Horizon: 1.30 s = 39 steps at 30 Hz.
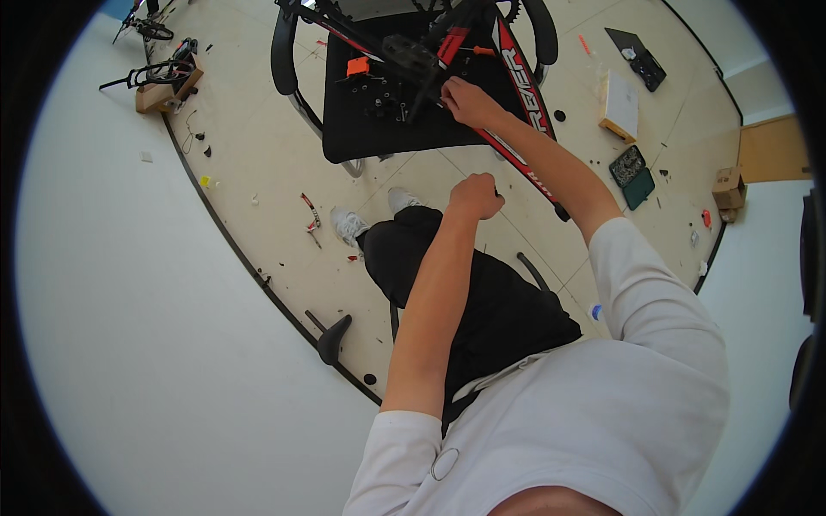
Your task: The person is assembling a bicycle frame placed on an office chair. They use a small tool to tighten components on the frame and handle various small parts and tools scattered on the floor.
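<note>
Across the black chair seat in front of me lies a red, black and white bicycle frame, its long tubes reaching past the seat's front edge. Loose hardware is scattered on the seat beside it, and an orange-handled screwdriver lies close by. My right hand is at the frame, fingers curled together against its dark middle section; what exactly they hold, I cannot tell. My left hand is clenched below the seat's front edge, clear of the frame; a dark bit shows at its side, too small to identify. Judged by appearance, the frame should prove stiff, awkward more than fragile, its glossy paint somewhat slippery. Soundest hold: around the thick lettered tube, away from the loose hardware.
</note>
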Motion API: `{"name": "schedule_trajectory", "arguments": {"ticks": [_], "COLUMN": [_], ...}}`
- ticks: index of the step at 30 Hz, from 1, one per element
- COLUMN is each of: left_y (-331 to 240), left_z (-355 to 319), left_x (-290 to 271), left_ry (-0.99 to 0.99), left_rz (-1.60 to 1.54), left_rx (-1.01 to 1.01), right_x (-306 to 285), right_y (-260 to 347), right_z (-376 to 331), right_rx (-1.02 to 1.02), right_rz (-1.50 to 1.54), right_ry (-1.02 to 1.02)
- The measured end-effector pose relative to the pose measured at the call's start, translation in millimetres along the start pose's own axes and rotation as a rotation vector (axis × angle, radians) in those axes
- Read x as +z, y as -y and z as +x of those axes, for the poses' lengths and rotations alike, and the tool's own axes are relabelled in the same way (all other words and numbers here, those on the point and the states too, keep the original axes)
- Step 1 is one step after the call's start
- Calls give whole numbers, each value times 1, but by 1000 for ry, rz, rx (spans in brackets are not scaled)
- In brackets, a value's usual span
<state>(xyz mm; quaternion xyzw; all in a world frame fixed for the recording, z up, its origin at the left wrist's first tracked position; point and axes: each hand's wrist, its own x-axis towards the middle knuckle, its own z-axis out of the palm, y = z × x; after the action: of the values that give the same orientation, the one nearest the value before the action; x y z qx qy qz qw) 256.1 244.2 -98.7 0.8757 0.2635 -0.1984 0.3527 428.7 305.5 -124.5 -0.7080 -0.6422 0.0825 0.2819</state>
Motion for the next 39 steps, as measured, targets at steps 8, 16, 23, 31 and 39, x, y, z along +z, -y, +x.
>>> {"name": "schedule_trajectory", "arguments": {"ticks": [8, 16, 23, 31, 39], "left_y": [-6, -1, -1, 2, 5], "left_z": [-1, -7, -6, -3, -2], "left_x": [-1, -4, -2, 1, 5], "left_ry": [13, -3, -7, -26, -60], "left_rz": [14, 4, 4, -16, -15], "left_rx": [-8, -25, -24, -28, 15], "right_x": [-4, -1, 5, 10, 14], "right_y": [-5, 4, -1, 6, 8], "right_z": [0, -3, -16, -43, -75], "right_rx": [-41, 8, -17, -76, 31], "right_rz": [106, 32, 112, 53, 142], "right_ry": [-45, -58, -155, -244, -401]}}
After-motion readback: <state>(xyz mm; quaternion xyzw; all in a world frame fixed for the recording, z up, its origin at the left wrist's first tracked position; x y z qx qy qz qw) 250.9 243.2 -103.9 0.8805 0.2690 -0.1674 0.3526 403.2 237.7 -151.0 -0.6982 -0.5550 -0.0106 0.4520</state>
